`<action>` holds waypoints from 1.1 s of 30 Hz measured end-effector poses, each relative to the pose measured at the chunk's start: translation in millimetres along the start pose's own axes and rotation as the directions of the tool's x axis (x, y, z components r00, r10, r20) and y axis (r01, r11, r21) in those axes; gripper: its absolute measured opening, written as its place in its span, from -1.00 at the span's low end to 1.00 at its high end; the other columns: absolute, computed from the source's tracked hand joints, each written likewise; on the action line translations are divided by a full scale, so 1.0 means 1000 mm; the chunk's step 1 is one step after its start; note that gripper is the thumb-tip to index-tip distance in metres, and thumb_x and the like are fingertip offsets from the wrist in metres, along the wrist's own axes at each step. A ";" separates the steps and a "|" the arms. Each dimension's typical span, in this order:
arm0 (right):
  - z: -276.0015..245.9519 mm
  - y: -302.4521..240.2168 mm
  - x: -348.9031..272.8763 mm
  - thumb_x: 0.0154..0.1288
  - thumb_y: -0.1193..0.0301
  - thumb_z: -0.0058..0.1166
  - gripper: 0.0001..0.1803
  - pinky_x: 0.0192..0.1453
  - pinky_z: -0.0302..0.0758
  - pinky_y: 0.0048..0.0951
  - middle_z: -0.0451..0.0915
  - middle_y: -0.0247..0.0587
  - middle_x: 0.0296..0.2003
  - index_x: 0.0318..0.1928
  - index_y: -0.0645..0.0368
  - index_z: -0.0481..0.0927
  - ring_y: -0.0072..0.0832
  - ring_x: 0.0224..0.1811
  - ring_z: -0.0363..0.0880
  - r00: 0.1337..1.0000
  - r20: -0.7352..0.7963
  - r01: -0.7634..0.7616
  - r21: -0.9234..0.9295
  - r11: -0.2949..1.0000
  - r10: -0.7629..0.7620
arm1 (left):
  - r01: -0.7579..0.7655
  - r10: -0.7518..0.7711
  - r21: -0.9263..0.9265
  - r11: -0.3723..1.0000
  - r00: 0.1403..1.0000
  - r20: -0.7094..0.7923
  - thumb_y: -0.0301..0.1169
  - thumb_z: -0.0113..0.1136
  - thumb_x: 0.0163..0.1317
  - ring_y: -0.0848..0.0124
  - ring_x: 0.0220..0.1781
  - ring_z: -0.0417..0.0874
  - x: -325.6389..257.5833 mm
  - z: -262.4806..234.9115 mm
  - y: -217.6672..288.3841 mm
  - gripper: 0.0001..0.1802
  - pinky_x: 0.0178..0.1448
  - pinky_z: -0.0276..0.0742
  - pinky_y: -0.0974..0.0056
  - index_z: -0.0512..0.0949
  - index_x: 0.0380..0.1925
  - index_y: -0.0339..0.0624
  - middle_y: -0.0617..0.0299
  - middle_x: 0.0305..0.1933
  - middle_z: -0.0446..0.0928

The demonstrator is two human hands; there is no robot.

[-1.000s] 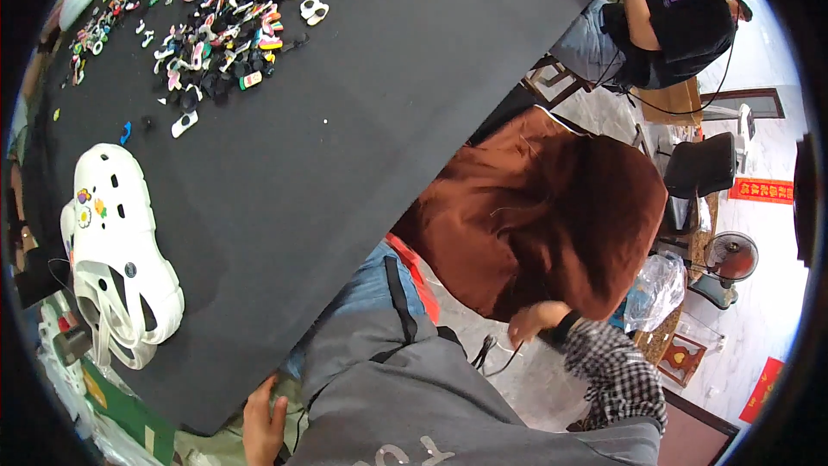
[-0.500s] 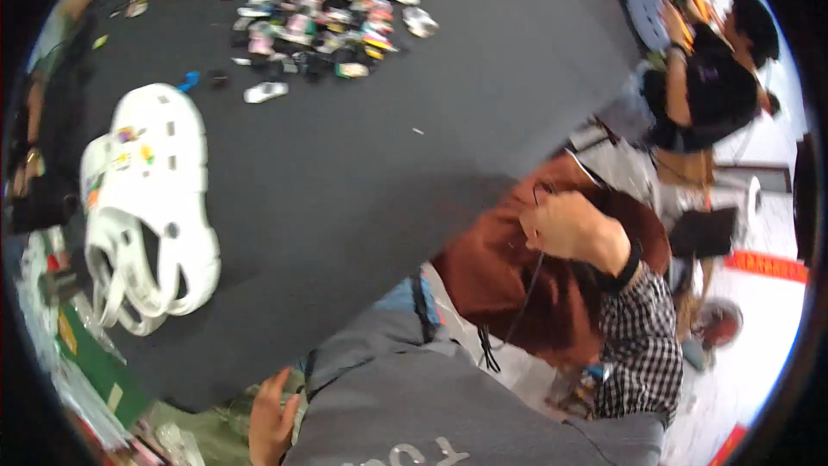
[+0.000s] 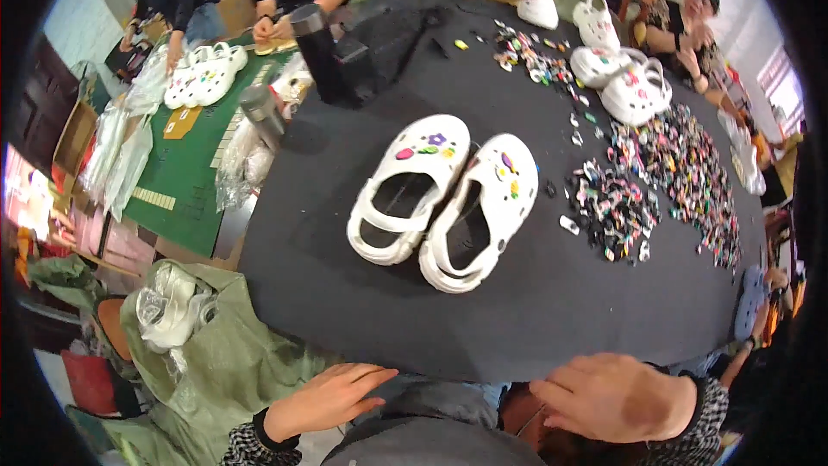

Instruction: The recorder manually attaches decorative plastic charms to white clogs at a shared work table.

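Note:
A pair of white clogs lies side by side on the dark table (image 3: 371, 319), toes away from me. Coloured charms, among them a purple flower, dot the tops of the left clog (image 3: 436, 154) and the right clog (image 3: 509, 185). At the table's near edge, my left hand (image 3: 332, 395) has its fingers stretched out and holds nothing. On the right side of that edge, my right hand (image 3: 617, 397) is palm down, fingers loosely extended, with nothing visible in it. Both hands are apart from the clogs.
Heaps of small charms (image 3: 617, 207) cover the table's right side. More white clogs (image 3: 634, 91) stand at the far right, near other people at work. A black bottle (image 3: 319, 52) is at the far left, beside a green table (image 3: 177, 211). A green sack (image 3: 224, 354) sits lower left.
My view has swung, bringing the clogs from the left side to the middle. My right hand, earlier beside brown cloth, is now at the table edge. Both hands now show more fully.

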State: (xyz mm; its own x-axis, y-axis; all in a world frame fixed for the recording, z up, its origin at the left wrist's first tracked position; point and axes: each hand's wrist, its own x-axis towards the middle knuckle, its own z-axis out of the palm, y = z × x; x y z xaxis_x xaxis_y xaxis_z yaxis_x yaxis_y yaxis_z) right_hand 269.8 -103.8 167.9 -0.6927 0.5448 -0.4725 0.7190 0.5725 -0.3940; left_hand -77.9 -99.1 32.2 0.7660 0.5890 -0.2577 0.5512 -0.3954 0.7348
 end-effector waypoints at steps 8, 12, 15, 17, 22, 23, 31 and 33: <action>-0.148 0.024 0.095 0.37 0.21 0.04 -0.59 -0.19 0.58 -0.17 0.66 0.10 -0.36 0.04 0.29 0.51 -0.08 -0.27 0.68 0.999 0.032 -0.027 0.035 0.999 0.026 | -0.086 0.074 -0.034 0.996 0.959 -0.273 -0.36 0.20 0.30 0.08 0.10 0.58 -0.002 -0.005 -0.013 -0.52 0.16 0.51 0.10 0.42 0.22 -0.17 0.03 0.11 0.54; -0.137 0.053 0.164 0.43 0.08 -0.02 -0.44 -0.26 0.59 -0.24 0.68 0.04 -0.41 0.23 0.26 0.39 -0.25 -0.39 0.70 0.986 0.104 -0.145 0.140 0.980 0.131 | -0.155 0.139 -0.021 0.988 0.933 -0.331 -0.33 0.18 0.33 0.08 0.08 0.59 -0.001 0.006 -0.022 -0.52 0.15 0.52 0.11 0.41 0.23 -0.19 0.01 0.08 0.55; -0.093 0.068 0.196 0.40 0.04 0.04 -0.27 -0.37 0.57 -0.46 0.65 -0.13 -0.41 0.42 0.13 0.18 -0.47 -0.41 0.67 0.970 0.200 -0.202 0.327 0.923 0.141 | -0.201 0.160 -0.055 0.978 0.894 -0.418 -0.34 0.19 0.30 0.06 0.01 0.62 -0.002 0.001 -0.022 -0.56 0.11 0.53 0.10 0.44 0.14 -0.27 -0.01 0.01 0.57; -0.068 0.068 0.203 0.41 0.12 0.05 -0.35 -0.38 0.56 -0.58 0.61 -0.32 -0.39 0.40 0.08 0.23 -0.65 -0.46 0.58 0.942 0.256 -0.331 0.584 0.741 0.219 | -0.230 0.173 -0.071 0.971 0.873 -0.456 -0.33 0.18 0.31 0.07 0.01 0.62 -0.004 0.000 -0.027 -0.57 0.11 0.53 0.10 0.45 0.13 -0.28 -0.03 0.01 0.57; -0.062 0.048 0.187 0.44 0.16 0.03 -0.55 -0.15 0.53 -0.61 0.47 -0.40 -0.17 0.19 0.14 0.42 -0.72 -0.15 0.44 0.911 0.316 -0.410 0.753 0.514 0.265 | -0.241 0.189 -0.038 0.970 0.839 -0.510 -0.30 0.15 0.34 0.07 -0.02 0.63 -0.011 0.008 -0.046 -0.59 0.08 0.54 0.11 0.47 0.11 -0.28 -0.04 -0.02 0.58; -0.065 0.042 0.186 0.44 0.15 0.04 -0.55 -0.17 0.51 -0.59 0.47 -0.38 -0.17 0.15 0.19 0.44 -0.69 -0.14 0.44 0.897 0.281 -0.421 0.774 0.473 0.340 | -0.244 0.191 -0.041 0.969 0.842 -0.505 -0.30 0.14 0.35 0.06 -0.03 0.63 -0.012 0.012 -0.049 -0.60 0.07 0.55 0.12 0.47 0.10 -0.29 -0.03 -0.03 0.58; -0.102 0.028 0.165 0.24 0.19 0.25 -0.57 -0.17 0.47 -0.54 0.61 -0.22 -0.28 -0.05 0.27 0.56 -0.58 -0.28 0.55 0.906 0.012 -0.376 0.482 0.792 0.423 | -0.290 0.206 -0.073 0.954 0.814 -0.543 -0.30 0.11 0.36 0.06 -0.05 0.63 -0.027 0.017 -0.058 -0.60 0.05 0.55 0.11 0.47 0.12 -0.30 -0.03 -0.04 0.58; -0.125 0.034 0.160 0.25 0.25 0.25 -0.63 -0.18 0.47 -0.56 0.61 -0.28 -0.32 -0.07 0.26 0.58 -0.60 -0.32 0.56 0.931 -0.093 -0.277 0.452 0.848 0.354 | -0.294 0.206 -0.075 0.953 0.807 -0.554 -0.30 0.11 0.37 0.06 -0.04 0.63 -0.033 0.017 -0.060 -0.60 0.05 0.55 0.11 0.46 0.12 -0.30 -0.03 -0.04 0.58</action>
State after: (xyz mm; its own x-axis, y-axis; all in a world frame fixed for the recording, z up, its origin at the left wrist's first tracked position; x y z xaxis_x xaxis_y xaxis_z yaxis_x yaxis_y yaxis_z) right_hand 176.9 79.8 177.8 -0.3956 0.7665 -0.5060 0.8269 0.0575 -0.5595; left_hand -130.6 -106.3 -14.3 0.5479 0.7843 0.2909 0.2747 -0.4972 0.8230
